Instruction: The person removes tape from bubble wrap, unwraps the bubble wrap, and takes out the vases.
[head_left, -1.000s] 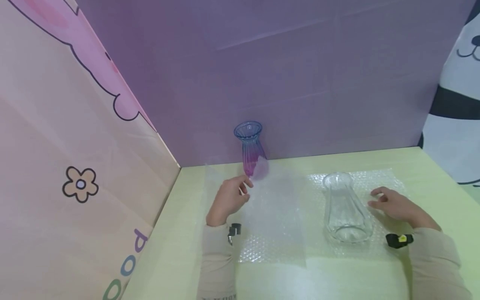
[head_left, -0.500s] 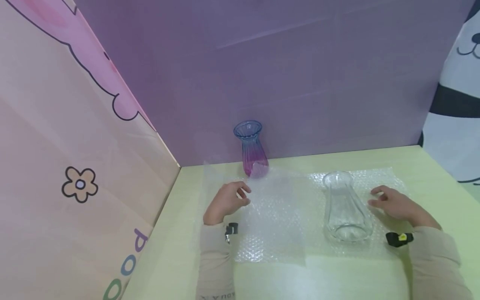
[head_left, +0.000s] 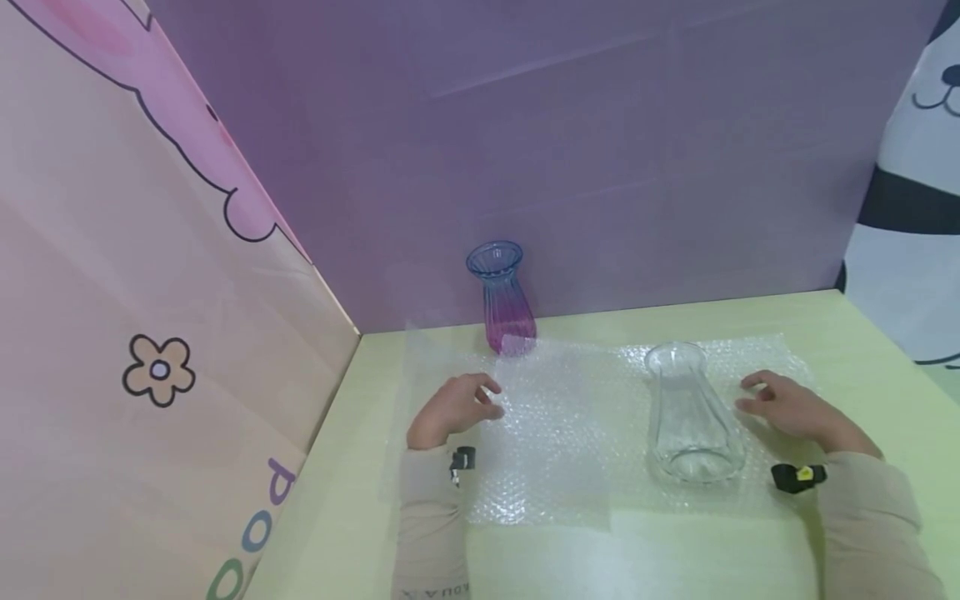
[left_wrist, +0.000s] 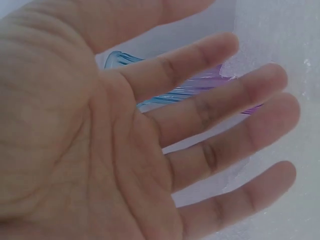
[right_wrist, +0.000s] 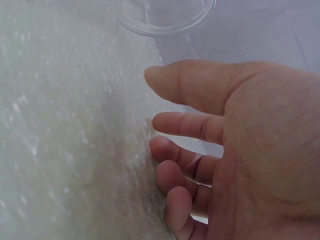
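Note:
My left hand (head_left: 452, 408) hovers at the left part of the bubble wrap (head_left: 551, 433). In the left wrist view its fingers are spread and nothing is held. Behind them shows the ribbed glass vase (left_wrist: 175, 95), blue at the rim and pink-purple below. That vase (head_left: 504, 300) stands upright by the back wall, its foot partly behind a raised wrap edge. A clear glass vase (head_left: 690, 417) lies on its side on the wrap, mouth toward the wall. Beside it, my right hand (head_left: 787, 408) has loosely bent fingers and holds nothing. Part of that vase's rim (right_wrist: 165, 32) tops the right wrist view.
The pale yellow table (head_left: 330, 517) meets a purple back wall (head_left: 600, 167). At left is a slanting panel (head_left: 247, 350) with a flower print and letters. A panda print (head_left: 907, 267) hangs at right.
My left hand has drawn back slightly from the blue-pink vase toward me. The wrap edge in front of that vase has sunk lower. My right hand and the clear vase have stayed put.

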